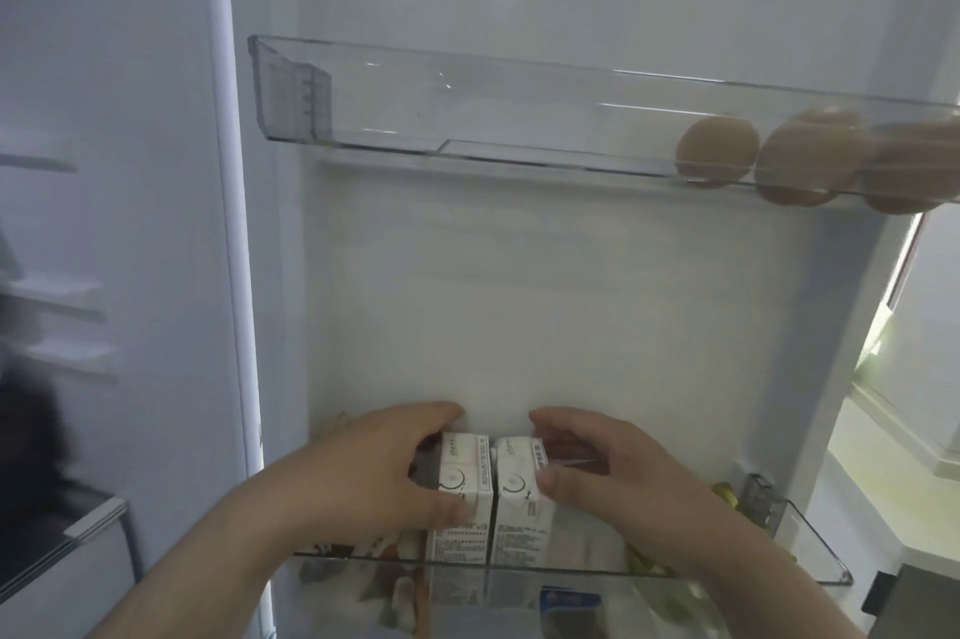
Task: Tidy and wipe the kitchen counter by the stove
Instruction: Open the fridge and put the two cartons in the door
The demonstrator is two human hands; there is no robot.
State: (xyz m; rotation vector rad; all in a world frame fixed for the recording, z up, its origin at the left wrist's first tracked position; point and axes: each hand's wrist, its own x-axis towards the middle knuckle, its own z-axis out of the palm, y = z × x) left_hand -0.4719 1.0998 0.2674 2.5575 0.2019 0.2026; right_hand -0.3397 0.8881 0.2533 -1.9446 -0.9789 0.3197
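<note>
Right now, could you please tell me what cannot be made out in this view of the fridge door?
Head view only.
- Print on left carton and right carton: too small, blurred.
- Eggs in upper bin: count unclear, right edge cuts them off.
- Lower shelf contents: mostly hidden by left hand, right hand and forearms.
- Fridge interior, left: dark, blurred.

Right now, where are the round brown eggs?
Head view, upper right: the round brown eggs sit at the right end of the clear plastic upper door shelf, well above the two white cartons.
</note>
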